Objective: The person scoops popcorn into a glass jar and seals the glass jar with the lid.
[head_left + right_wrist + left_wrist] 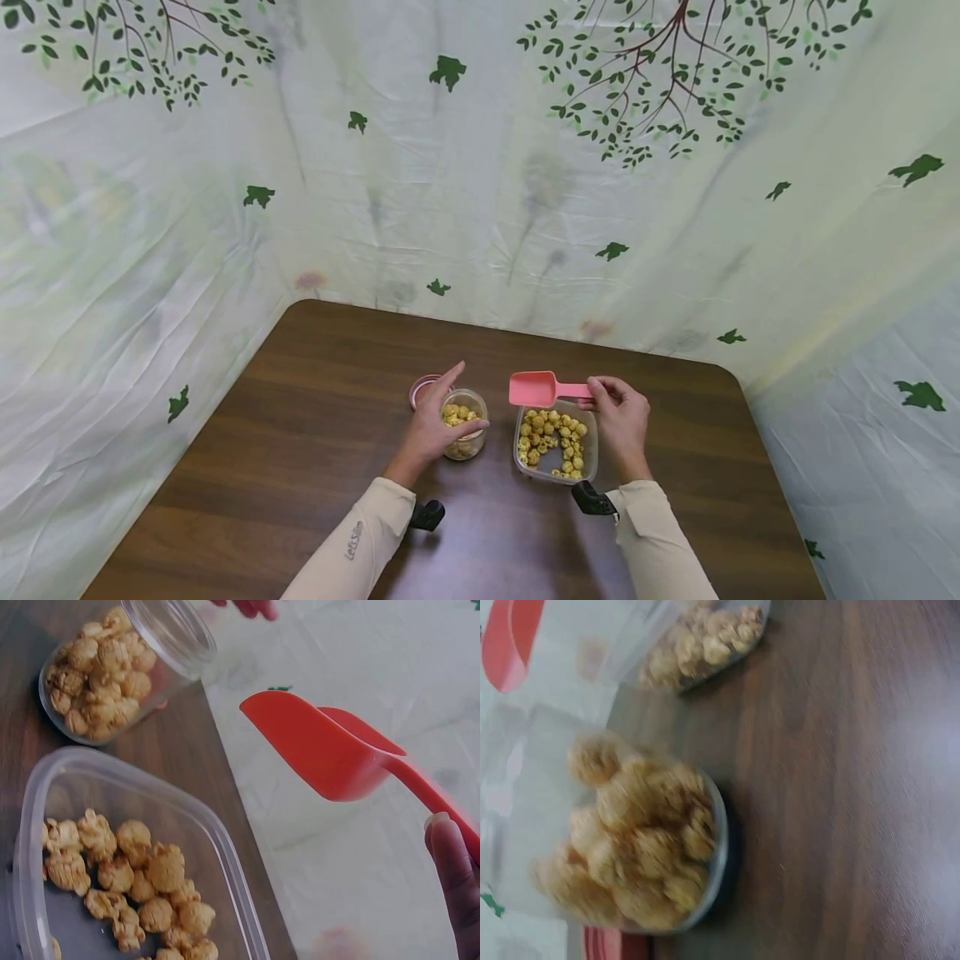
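My right hand (621,417) grips the handle of a pink-red scoop (534,389), which is held above the far edge of a clear plastic container (518,454). No popcorn shows in the scoop. Round caramel popcorn (161,889) lies in that container, with part of its floor bare. Left of it stands a clear jar (174,637) partly filled with popcorn (649,847). Beside the jar is my left hand (431,427), thumb and fingers spread apart; whether it touches the jar, I cannot tell.
A round lid with a red rim (415,392) lies behind the jar, partly hidden by my left hand. Everything rests on a dark wooden table (315,400). Leaf-printed cloth (480,208) hangs behind the table and at its sides.
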